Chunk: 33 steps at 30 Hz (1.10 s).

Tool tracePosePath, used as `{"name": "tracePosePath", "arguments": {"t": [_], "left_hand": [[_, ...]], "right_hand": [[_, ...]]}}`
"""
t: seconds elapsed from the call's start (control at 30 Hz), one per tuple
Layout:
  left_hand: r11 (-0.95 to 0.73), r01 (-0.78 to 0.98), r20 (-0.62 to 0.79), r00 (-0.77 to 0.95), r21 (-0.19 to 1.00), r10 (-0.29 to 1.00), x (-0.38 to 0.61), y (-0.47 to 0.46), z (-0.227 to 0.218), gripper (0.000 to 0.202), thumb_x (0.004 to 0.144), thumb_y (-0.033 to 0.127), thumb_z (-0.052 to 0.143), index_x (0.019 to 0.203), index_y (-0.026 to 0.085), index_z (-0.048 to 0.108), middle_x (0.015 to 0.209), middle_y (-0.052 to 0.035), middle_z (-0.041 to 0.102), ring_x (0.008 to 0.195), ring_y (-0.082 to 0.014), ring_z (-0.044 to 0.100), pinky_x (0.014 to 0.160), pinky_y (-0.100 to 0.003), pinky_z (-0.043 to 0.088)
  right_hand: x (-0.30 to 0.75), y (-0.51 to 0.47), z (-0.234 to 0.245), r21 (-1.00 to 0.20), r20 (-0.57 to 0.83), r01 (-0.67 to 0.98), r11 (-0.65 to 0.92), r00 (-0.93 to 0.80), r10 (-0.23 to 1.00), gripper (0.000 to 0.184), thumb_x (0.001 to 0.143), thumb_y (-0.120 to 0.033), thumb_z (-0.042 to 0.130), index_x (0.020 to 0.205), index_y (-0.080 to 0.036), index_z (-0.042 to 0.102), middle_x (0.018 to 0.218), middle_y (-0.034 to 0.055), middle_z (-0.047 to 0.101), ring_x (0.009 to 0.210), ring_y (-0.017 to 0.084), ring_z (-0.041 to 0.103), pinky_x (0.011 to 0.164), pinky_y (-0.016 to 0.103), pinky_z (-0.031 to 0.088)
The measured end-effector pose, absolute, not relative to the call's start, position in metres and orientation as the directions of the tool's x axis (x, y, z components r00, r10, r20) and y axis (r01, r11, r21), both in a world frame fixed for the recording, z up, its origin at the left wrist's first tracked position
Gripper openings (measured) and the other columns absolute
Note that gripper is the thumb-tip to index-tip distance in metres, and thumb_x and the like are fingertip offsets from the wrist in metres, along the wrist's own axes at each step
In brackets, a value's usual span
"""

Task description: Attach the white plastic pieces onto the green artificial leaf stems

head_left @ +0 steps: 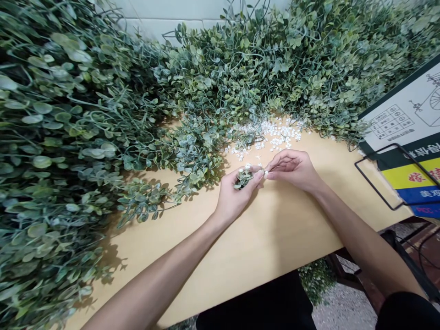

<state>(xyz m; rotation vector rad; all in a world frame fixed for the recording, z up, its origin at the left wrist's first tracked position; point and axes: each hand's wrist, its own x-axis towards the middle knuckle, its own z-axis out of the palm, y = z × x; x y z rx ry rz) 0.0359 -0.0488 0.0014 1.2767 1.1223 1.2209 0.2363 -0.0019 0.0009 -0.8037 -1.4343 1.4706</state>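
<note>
My left hand (236,190) is closed around an artificial leafy sprig (242,179) with small white flower pieces on it. Most of the stem is hidden by my fingers. My right hand (292,169) meets it from the right, thumb and fingertips pinched at a tiny white flower piece (266,173) by the left thumb tip. Just beyond both hands, many loose white flower pieces (280,133) lie scattered over the wooden table (240,247).
Heaps of artificial greenery (220,78) bank up along the back and the left side (51,137). At the right edge leans a printed cardboard box (395,123) beside a black wire frame (376,185). More greenery (316,279) is below the table's front edge.
</note>
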Motion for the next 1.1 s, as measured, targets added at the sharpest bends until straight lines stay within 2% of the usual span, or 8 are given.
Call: {"name": "tracePosePath", "arguments": {"t": [0.13, 0.57, 0.73, 1.1], "left_hand": [[-0.048, -0.033, 0.051, 0.102, 0.998, 0.993, 0.036, -0.047, 0.003, 0.036, 0.092, 0.048, 0.073, 0.077, 0.015, 0.071, 0.067, -0.0026, 0.065, 0.061, -0.0133, 0.057, 0.063, -0.028, 0.047], [-0.056, 0.004, 0.056, 0.062, 0.998, 0.996, 0.037, -0.049, 0.001, 0.038, 0.091, 0.048, 0.074, 0.072, 0.015, 0.068, 0.064, -0.0023, 0.066, 0.056, -0.0115, 0.055, 0.057, -0.025, 0.045], [-0.062, 0.011, 0.061, 0.054, 0.998, 0.997, 0.037, -0.050, 0.000, 0.035, 0.092, 0.046, 0.073, 0.076, 0.015, 0.069, 0.064, -0.0024, 0.067, 0.055, -0.0117, 0.057, 0.057, -0.025, 0.046], [-0.049, -0.011, 0.050, 0.047, 0.999, 0.998, 0.037, -0.049, -0.002, 0.032, 0.092, 0.045, 0.074, 0.080, 0.015, 0.069, 0.066, -0.0038, 0.070, 0.056, -0.0129, 0.061, 0.060, -0.027, 0.050]], "right_hand": [[0.236, -0.003, 0.002, -0.983, 0.155, -0.155, 0.102, -0.381, 0.911, 0.034, 0.064, -0.026, 0.099, 0.088, -0.019, 0.076, 0.089, 0.0044, 0.082, 0.083, 0.018, 0.079, 0.083, 0.031, 0.067], [0.232, -0.008, 0.004, -0.984, 0.152, -0.137, 0.112, -0.332, 0.931, 0.036, 0.058, -0.030, 0.102, 0.083, -0.020, 0.077, 0.085, 0.0042, 0.083, 0.079, 0.019, 0.080, 0.078, 0.030, 0.068], [0.230, -0.009, 0.002, -0.984, 0.157, -0.122, 0.127, -0.285, 0.946, 0.035, 0.059, -0.035, 0.101, 0.081, -0.020, 0.078, 0.085, 0.0052, 0.083, 0.080, 0.022, 0.081, 0.079, 0.035, 0.070], [0.225, -0.012, -0.004, -0.982, 0.173, -0.117, 0.147, -0.252, 0.952, 0.033, 0.060, -0.034, 0.101, 0.077, -0.021, 0.077, 0.079, 0.0036, 0.082, 0.072, 0.020, 0.080, 0.070, 0.033, 0.069]]}}
